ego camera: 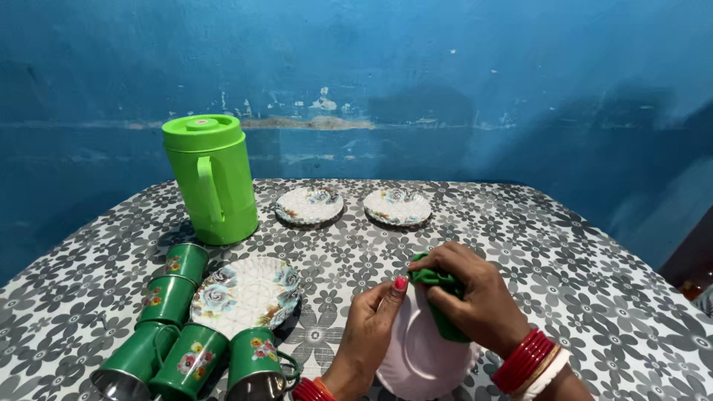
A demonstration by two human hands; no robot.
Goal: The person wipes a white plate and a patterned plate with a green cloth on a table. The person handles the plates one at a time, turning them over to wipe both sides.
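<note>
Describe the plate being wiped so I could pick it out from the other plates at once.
On the flower-patterned table, look at the near edge, right of the green mugs. The plate is tilted up between the left hand and right hand, which presses a green cloth on it. Unlike the floral plates, it shows plain pale pink.

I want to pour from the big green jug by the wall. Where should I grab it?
Take the green jug by its handle, the long upright loop on the side facing the camera. Come from the near side, probably with fingers curled through the loop. The jug stands upright with its lid on, and the cups lie in front of it, so reach over them.
</note>
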